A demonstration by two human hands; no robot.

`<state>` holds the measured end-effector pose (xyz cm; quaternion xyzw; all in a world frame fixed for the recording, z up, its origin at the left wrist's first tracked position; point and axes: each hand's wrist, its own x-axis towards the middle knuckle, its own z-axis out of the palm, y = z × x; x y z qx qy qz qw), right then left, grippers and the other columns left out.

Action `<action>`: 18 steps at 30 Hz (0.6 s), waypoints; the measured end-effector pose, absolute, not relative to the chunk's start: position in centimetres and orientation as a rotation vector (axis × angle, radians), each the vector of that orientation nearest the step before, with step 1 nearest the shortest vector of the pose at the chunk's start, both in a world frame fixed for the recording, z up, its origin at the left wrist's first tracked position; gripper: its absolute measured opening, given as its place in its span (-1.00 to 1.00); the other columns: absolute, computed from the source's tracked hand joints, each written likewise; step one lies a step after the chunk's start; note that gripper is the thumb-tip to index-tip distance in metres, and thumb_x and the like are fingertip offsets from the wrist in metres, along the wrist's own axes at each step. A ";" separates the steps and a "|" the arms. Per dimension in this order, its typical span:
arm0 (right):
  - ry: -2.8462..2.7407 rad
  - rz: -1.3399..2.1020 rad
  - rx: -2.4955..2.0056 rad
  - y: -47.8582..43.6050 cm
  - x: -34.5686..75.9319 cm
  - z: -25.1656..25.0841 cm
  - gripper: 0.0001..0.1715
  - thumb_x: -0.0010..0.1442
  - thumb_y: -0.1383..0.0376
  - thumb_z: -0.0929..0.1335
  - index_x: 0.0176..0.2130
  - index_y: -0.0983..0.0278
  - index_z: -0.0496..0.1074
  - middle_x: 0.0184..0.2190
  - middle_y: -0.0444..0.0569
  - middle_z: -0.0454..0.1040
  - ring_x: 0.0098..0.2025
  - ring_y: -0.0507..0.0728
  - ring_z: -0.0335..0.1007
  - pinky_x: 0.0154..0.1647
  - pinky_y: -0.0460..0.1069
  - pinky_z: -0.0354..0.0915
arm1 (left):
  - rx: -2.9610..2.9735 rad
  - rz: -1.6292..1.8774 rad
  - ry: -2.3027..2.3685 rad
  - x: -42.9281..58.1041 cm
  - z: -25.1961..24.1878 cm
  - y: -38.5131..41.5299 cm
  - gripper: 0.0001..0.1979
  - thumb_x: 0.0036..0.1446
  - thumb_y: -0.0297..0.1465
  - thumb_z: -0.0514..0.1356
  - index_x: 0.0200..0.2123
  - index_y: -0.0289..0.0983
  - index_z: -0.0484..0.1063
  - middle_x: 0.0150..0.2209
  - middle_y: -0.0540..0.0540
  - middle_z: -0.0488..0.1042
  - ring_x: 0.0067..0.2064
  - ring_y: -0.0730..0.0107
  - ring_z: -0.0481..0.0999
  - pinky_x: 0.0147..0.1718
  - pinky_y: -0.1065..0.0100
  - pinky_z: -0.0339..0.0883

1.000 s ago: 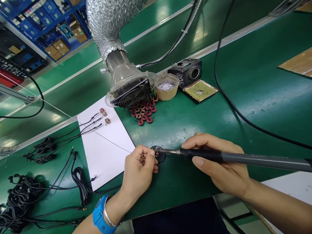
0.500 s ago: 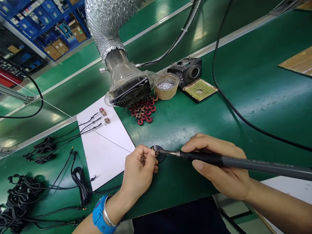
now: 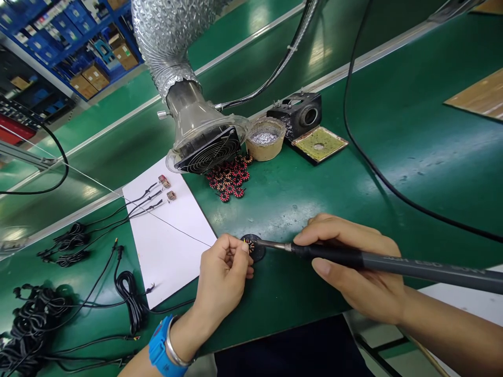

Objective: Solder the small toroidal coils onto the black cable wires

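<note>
My left hand (image 3: 222,277) pinches a small toroid coil (image 3: 248,245) wound with red and copper wire, just above a round black pad (image 3: 257,252). My right hand (image 3: 353,267) grips a grey soldering iron (image 3: 396,264) like a pen. The iron's metal tip (image 3: 273,244) reaches the coil's edge. A thin black wire (image 3: 168,225) runs from near my left fingers across a white sheet (image 3: 165,256). My fingers hide part of the coil.
A fume extractor fan (image 3: 208,152) on a foil duct hangs over the green bench. Beneath it lies a pile of toroid coils (image 3: 230,178). Behind are a solder pot (image 3: 264,139), an iron stand (image 3: 296,115) and a cleaning sponge (image 3: 319,145). Coiled black cables (image 3: 31,319) lie at the left.
The iron's rear end has dipped lower in the picture while its tip stays at the coil. The whole view has drifted slightly. My left hand's pinch looks unchanged.
</note>
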<state>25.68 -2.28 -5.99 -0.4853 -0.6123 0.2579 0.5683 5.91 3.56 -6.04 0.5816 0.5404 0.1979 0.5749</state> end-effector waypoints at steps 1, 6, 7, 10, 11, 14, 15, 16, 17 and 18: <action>-1.436 0.607 -1.137 -2.2 25.7 -6.0 -0.85 0.24 0.30 0.26 -0.20 0.22 0.40 -0.52 -0.05 0.37 -0.54 0.10 0.26 -0.57 0.03 0.17 | 1.362 0.466 1.265 5.9 -6.0 3.6 -0.74 0.25 -0.20 0.13 -0.37 -0.27 0.33 -0.48 0.01 0.44 -0.49 0.49 0.46 -0.48 0.45 0.42; -1.427 0.634 -1.129 -2.2 25.8 -6.1 -0.81 0.17 0.38 0.27 -0.20 0.23 0.40 -0.52 -0.08 0.35 -0.54 0.07 0.22 -0.56 0.01 0.15 | 1.353 0.478 1.268 6.0 -5.9 3.6 -0.74 0.23 -0.21 0.15 -0.39 -0.28 0.33 -0.50 0.00 0.44 -0.51 0.50 0.45 -0.50 0.46 0.41; -1.429 0.637 -1.126 -2.2 25.8 -6.1 -0.80 0.17 0.39 0.27 -0.19 0.23 0.40 -0.51 -0.07 0.35 -0.54 0.07 0.23 -0.56 0.01 0.15 | 1.350 0.478 1.267 6.0 -5.9 3.6 -0.75 0.22 -0.21 0.15 -0.39 -0.28 0.33 -0.50 0.01 0.44 -0.52 0.50 0.45 -0.50 0.46 0.41; -1.427 0.633 -1.117 -2.3 25.8 -6.1 -0.78 0.15 0.40 0.27 -0.17 0.23 0.40 -0.51 -0.07 0.35 -0.53 0.07 0.22 -0.55 0.01 0.15 | 1.349 0.474 1.271 6.0 -5.8 3.6 -0.75 0.22 -0.22 0.15 -0.40 -0.27 0.33 -0.51 0.01 0.44 -0.52 0.50 0.45 -0.51 0.47 0.39; -1.426 0.629 -1.114 -2.3 25.8 -6.1 -0.78 0.15 0.40 0.27 -0.18 0.23 0.40 -0.51 -0.07 0.35 -0.53 0.07 0.22 -0.55 0.01 0.15 | 1.349 0.475 1.275 6.0 -5.8 3.6 -0.75 0.22 -0.22 0.15 -0.40 -0.27 0.33 -0.51 0.01 0.44 -0.52 0.50 0.45 -0.52 0.47 0.39; -1.429 0.623 -1.113 -2.3 25.7 -5.9 -0.79 0.16 0.40 0.26 -0.19 0.23 0.40 -0.51 -0.06 0.36 -0.53 0.08 0.23 -0.56 0.01 0.15 | 1.345 0.483 1.282 6.0 -5.8 3.7 -0.75 0.22 -0.21 0.15 -0.40 -0.27 0.33 -0.50 0.01 0.44 -0.52 0.49 0.45 -0.52 0.46 0.40; -1.432 0.625 -1.115 -2.2 25.7 -5.9 -0.79 0.16 0.40 0.26 -0.19 0.23 0.40 -0.51 -0.06 0.36 -0.53 0.08 0.23 -0.57 0.01 0.15 | 1.340 0.488 1.281 6.0 -5.9 3.7 -0.75 0.22 -0.21 0.15 -0.40 -0.27 0.33 -0.50 0.01 0.43 -0.53 0.49 0.45 -0.52 0.46 0.40; -1.438 0.627 -1.117 -2.2 25.6 -5.9 -0.79 0.16 0.40 0.26 -0.19 0.23 0.40 -0.51 -0.06 0.36 -0.53 0.08 0.24 -0.57 0.01 0.15 | 1.333 0.494 1.280 6.0 -5.9 3.7 -0.74 0.22 -0.21 0.15 -0.39 -0.27 0.32 -0.50 0.01 0.43 -0.53 0.49 0.45 -0.52 0.46 0.40; -1.442 0.628 -1.119 -2.1 25.6 -5.9 -0.78 0.16 0.40 0.26 -0.18 0.23 0.40 -0.52 -0.06 0.36 -0.54 0.08 0.23 -0.57 0.01 0.15 | 1.325 0.502 1.281 6.0 -6.0 3.7 -0.74 0.22 -0.20 0.15 -0.39 -0.27 0.32 -0.50 0.01 0.43 -0.53 0.49 0.45 -0.52 0.46 0.41; -1.446 0.626 -1.120 -2.1 25.7 -5.9 -0.78 0.16 0.40 0.26 -0.18 0.23 0.40 -0.52 -0.07 0.35 -0.54 0.08 0.23 -0.57 0.01 0.15 | 1.317 0.508 1.281 6.0 -6.0 3.7 -0.74 0.22 -0.20 0.15 -0.39 -0.27 0.32 -0.50 0.02 0.43 -0.53 0.49 0.45 -0.52 0.46 0.41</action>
